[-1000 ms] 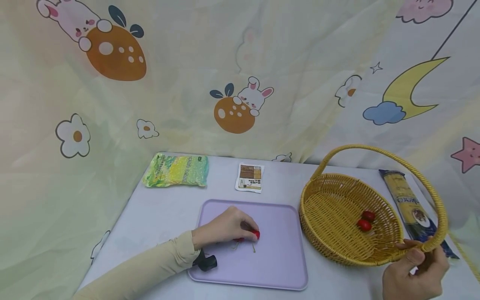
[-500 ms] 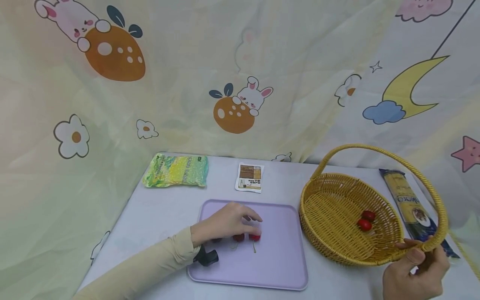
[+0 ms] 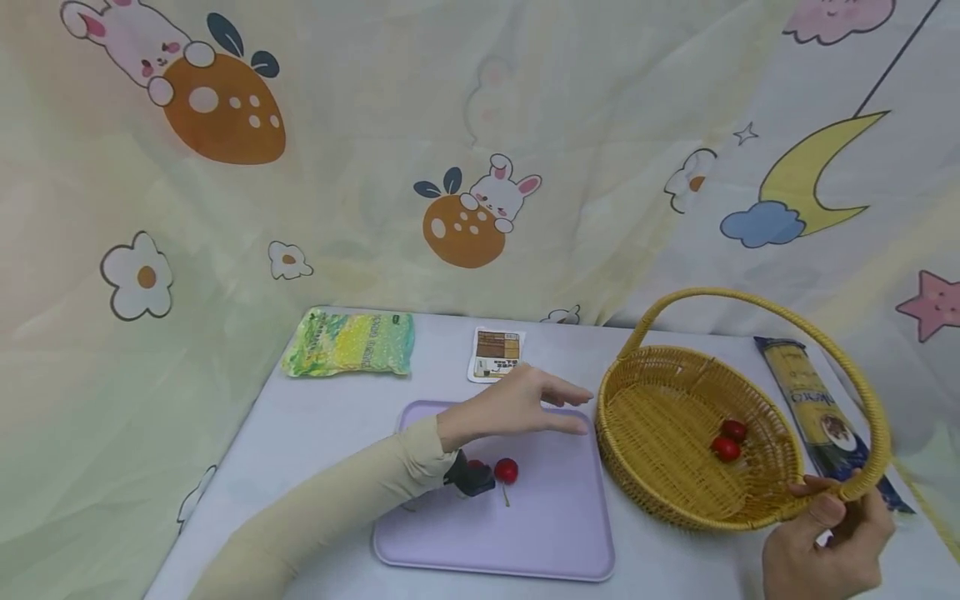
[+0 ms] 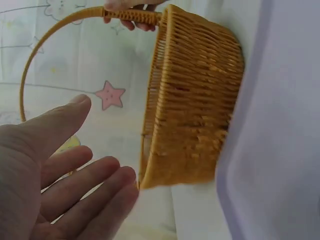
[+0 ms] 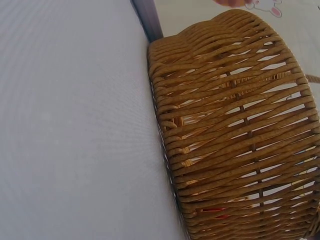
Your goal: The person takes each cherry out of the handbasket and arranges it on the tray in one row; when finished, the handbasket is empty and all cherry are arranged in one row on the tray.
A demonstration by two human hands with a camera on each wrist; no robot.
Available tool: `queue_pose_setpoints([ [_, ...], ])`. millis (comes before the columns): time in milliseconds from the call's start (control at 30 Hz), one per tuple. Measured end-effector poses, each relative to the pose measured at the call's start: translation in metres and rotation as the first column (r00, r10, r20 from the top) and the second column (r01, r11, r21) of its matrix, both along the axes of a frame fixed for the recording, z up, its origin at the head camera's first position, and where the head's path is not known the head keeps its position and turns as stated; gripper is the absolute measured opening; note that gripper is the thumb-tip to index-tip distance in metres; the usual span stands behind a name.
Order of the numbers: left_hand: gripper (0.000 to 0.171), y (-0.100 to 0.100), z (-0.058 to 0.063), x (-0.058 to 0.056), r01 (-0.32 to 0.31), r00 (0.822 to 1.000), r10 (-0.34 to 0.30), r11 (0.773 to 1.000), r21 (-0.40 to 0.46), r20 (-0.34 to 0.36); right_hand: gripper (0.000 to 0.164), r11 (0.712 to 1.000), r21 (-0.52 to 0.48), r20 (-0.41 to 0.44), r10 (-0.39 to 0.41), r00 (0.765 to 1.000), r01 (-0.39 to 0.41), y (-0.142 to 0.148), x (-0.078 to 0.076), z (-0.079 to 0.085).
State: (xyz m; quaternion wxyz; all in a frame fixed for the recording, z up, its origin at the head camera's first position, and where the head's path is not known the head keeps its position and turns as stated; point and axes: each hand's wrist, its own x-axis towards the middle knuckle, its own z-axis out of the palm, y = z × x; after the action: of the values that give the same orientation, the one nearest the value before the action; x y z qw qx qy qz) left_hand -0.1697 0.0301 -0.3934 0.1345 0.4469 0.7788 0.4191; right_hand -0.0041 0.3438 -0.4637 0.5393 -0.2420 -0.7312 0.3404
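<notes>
My left hand [image 3: 525, 402] hovers over the far side of the lilac tray [image 3: 540, 533], its fingers extended and thumb apart. Nothing lies between the fingers [image 4: 95, 195] in the left wrist view. On the tray a red cherry [image 3: 506, 471] with a stem shows whole; another is partly hidden by the black wrist camera [image 3: 471, 477]. To the right stands a yellow wicker basket [image 3: 637, 487] with two red fruits [image 3: 726, 448] inside. My right hand [image 3: 828, 542] grips the near base of its handle [image 3: 877, 408]; in the right wrist view that hand is out of sight.
A green and yellow packet [image 3: 348, 342] lies at the back left. Behind the tray is a small white and brown sachet [image 3: 495, 354]. Right of the basket lies a long yellow and blue bag [image 3: 813, 400]. A printed curtain [image 3: 360, 167] hangs along the table's back edge.
My left hand has let go of the cherry, which stays on the tray. It has risen and moved right toward the basket with fingers spread. My right hand keeps its grip on the handle.
</notes>
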Motion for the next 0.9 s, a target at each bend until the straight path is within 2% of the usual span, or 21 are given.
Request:
queue_pose_setpoints([
  [67,0.044,0.018,0.002,-0.006,0.020,0.999,-0.021,0.999,0.032,0.047,0.034,1.000,0.003,-0.005,0.003,1.000,-0.003,0.000,-0.002,0.000],
  [333,0.038,0.085,-0.006,-0.028,0.028,0.991,-0.038,0.997,0.078,0.127,0.036,0.998,0.031,-0.019,0.050,0.999,-0.049,-0.004,-0.007,-0.003],
  [467,0.038,0.115,-0.009,-0.034,0.037,0.985,-0.044,0.998,0.048,0.166,0.037,0.997,0.049,-0.017,0.062,0.998,-0.061,-0.007,-0.006,-0.002],
  [533,0.039,0.132,-0.009,-0.037,0.041,0.988,-0.043,0.999,0.017,0.151,0.037,0.997,0.055,-0.015,0.053,0.998,-0.052,-0.007,-0.006,0.000],
  [700,0.040,0.174,-0.007,-0.038,0.047,0.991,-0.042,0.998,-0.038,0.126,0.037,0.999,0.047,-0.012,0.023,1.000,-0.023,-0.007,-0.003,0.004],
  [900,0.038,0.213,-0.015,-0.034,0.061,0.981,-0.057,0.998,-0.013,0.183,0.037,0.999,0.038,-0.029,-0.003,1.000,0.004,-0.004,0.000,0.001],
])
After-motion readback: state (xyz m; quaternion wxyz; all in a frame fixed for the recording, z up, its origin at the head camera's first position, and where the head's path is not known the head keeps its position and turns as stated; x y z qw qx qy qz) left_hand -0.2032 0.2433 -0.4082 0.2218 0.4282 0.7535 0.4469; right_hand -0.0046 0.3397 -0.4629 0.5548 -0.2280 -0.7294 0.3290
